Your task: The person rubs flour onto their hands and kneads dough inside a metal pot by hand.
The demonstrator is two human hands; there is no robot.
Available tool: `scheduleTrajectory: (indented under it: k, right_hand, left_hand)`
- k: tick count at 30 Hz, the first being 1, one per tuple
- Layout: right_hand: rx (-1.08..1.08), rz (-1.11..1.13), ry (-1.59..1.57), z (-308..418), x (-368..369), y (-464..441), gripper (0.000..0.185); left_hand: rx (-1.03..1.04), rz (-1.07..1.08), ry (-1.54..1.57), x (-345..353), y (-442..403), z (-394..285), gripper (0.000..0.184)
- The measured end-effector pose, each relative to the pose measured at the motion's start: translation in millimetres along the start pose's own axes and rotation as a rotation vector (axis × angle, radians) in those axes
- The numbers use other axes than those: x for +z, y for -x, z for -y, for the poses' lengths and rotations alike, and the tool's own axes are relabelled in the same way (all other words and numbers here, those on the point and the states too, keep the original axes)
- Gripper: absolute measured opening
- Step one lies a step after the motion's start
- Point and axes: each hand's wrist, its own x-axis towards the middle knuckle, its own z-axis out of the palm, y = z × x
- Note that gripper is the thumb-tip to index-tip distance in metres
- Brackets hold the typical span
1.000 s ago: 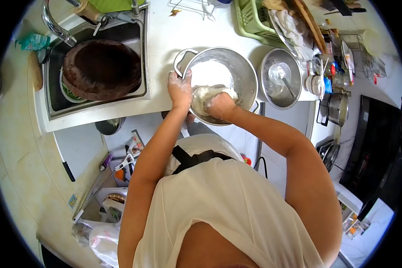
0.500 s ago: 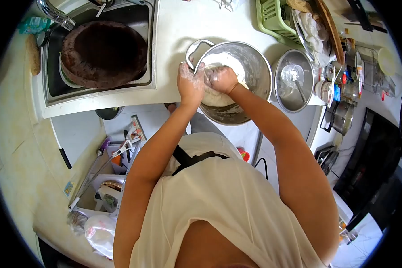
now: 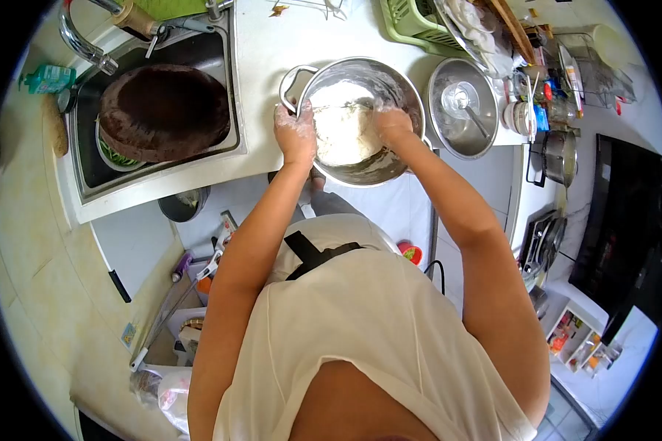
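Observation:
A large steel pot (image 3: 375, 173) with loop handles stands at the counter's front edge. In it lies a pale, floury lump of dough (image 3: 343, 136), and flour coats the inner wall. My left hand (image 3: 296, 132), dusted white, is closed on the pot's left rim just below the handle. Inside the pot, my right hand (image 3: 393, 123) is curled against the right side of the dough; its fingertips are partly hidden. Flour covers its fingers too.
A steel bowl (image 3: 460, 140) holding a clear cup-like utensil stands right of the pot. To the left, a dark brown rounded object (image 3: 162, 114) covers much of the sink (image 3: 232, 95). A green basket (image 3: 412, 31) sits behind, and bottles and jars crowd the right.
My right hand has moved from the dough's upper middle to its right side, uncovering more dough. My left hand stays at the rim. The whole view has shifted slightly.

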Motion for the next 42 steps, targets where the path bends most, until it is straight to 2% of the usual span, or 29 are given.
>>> scheduleTrajectory:
  k: [2,5,7,9,10,13,16,20,23,24,25,26,28,31,34,38,40,42]
  right_hand:
    - [-0.079,0.177,0.122,-5.4,5.4,-2.1,0.041]
    - [0.392,0.502,-0.610,-3.3,-13.5,0.8,0.049]
    - [0.110,0.068,-0.523,-30.9,45.0,-13.0,0.059]
    - [0.376,0.125,-0.878,-14.4,40.4,-6.5,0.062]
    - [0.260,0.150,-0.538,24.8,-23.1,26.4,0.057]
    - [-0.068,0.158,-0.102,68.3,-31.9,52.8,0.046]
    - [-0.320,0.033,0.037,77.2,-5.7,58.2,0.031]
    - [-0.222,0.148,0.092,78.9,19.2,25.7,0.027]
    - [-0.331,0.263,0.243,75.4,16.1,9.1,0.028]
    - [-0.306,0.118,0.230,76.7,31.5,3.1,0.027]
    - [-0.296,0.117,0.252,73.6,36.6,-3.7,0.027]
    - [-0.288,0.119,0.272,73.1,37.9,-9.3,0.026]
    - [-0.195,0.159,0.259,73.5,42.1,-21.7,0.026]
    - [-0.215,0.287,0.396,81.8,7.5,-30.9,0.027]
    - [-0.195,0.289,0.414,75.7,8.5,-44.6,0.028]
    - [-0.057,0.322,0.186,71.7,0.2,-45.2,0.028]
    - [-0.215,0.354,-0.089,49.3,-2.8,-33.0,0.031]
    - [-0.119,0.340,-0.604,26.1,-4.6,-7.3,0.041]
  left_hand:
    - [-0.004,-0.004,-0.015,1.6,-0.6,6.7,0.036]
    - [0.037,-0.014,-0.072,1.3,-3.4,13.5,0.035]
    - [0.042,-0.031,-0.049,3.3,-2.0,13.0,0.034]
    - [0.060,-0.044,-0.051,4.5,-1.0,13.0,0.031]
    - [0.036,-0.032,-0.046,2.4,1.7,5.3,0.031]
    - [0.053,-0.013,-0.040,-1.2,2.9,3.1,0.029]
    - [0.055,0.000,-0.061,-0.5,5.4,-3.4,0.030]
    - [0.058,-0.006,-0.197,-3.1,4.1,8.9,0.029]
    - [0.102,-0.030,-0.193,-1.4,6.3,12.5,0.025]
    - [0.101,-0.037,-0.136,1.3,5.9,16.4,0.025]
    - [0.098,-0.047,-0.080,3.2,5.3,20.8,0.025]
    - [0.049,-0.007,-0.012,1.3,4.9,17.0,0.036]
    - [0.075,-0.016,-0.098,-1.2,7.6,10.4,0.036]
    - [0.080,-0.023,-0.161,-2.6,8.4,11.7,0.035]
    - [0.121,-0.007,-0.265,-6.5,7.4,3.4,0.035]
    - [0.191,-0.021,-0.341,-7.6,1.8,4.7,0.036]
    - [0.199,-0.026,-0.366,-5.6,0.0,13.1,0.037]
    - [0.146,-0.010,-0.350,-4.7,-0.6,10.9,0.037]
